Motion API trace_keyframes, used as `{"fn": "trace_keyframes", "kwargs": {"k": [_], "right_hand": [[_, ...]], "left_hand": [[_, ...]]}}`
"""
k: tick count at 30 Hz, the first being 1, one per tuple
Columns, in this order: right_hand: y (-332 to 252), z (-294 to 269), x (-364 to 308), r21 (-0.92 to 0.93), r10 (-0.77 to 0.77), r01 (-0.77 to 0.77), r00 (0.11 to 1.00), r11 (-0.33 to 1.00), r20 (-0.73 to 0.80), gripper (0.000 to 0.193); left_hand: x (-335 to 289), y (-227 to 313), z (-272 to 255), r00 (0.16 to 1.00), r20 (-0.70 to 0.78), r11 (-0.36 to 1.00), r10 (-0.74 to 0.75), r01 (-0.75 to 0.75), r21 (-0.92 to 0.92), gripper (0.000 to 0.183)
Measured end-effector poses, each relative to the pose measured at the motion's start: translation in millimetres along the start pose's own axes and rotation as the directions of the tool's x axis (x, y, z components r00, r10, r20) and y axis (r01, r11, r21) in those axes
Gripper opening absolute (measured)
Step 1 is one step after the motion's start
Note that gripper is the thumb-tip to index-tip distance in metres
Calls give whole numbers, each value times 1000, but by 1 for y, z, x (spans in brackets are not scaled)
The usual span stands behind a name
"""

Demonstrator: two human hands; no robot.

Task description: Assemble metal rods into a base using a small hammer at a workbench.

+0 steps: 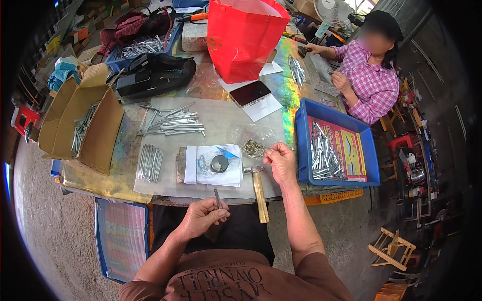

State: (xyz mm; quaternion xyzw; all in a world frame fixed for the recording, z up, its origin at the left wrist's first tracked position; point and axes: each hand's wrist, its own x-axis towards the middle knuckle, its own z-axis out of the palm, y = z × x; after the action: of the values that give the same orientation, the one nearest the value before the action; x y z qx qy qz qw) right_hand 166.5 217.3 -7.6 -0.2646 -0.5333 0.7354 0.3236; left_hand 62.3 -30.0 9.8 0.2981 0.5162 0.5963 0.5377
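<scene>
- Strip (217, 196), dark metal, rises from the left hand (203, 216), just short of the pad (231, 178); that grip is pinched narrow on it.
- Step in hand, I judge: handling one strip beside the pad; the next move calls for a steady left pinch.
- Hammer (260, 200) lies right of the pad, head close to its edge, in the way between both hands.
- Right hand (281, 163) hovers right of the pad; whether that grip holds anything, I cannot tell.
- Black dish (219, 170) sits on the pad; neat rods (149, 163) lie left of it.
- Brass bits (252, 149) lie just beyond the pad's right corner; blue tray (372, 160) farther right.
- Phone (250, 93), then red bag (243, 45), well beyond the pad.
</scene>
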Motion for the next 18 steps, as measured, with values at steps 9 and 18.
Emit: {"fn": "trace_keyframes", "kwargs": {"k": [9,18], "right_hand": [[-5,7,-8,-187,-17,31,997,982,79,13],[-12,12,-16,-194,62,-43,994,980,95,11]], "left_hand": [[0,-2,1,1000,1,999,-16,16,-28,7],[1,-4,1,1000,-5,998,-18,17,-53,7]]}}
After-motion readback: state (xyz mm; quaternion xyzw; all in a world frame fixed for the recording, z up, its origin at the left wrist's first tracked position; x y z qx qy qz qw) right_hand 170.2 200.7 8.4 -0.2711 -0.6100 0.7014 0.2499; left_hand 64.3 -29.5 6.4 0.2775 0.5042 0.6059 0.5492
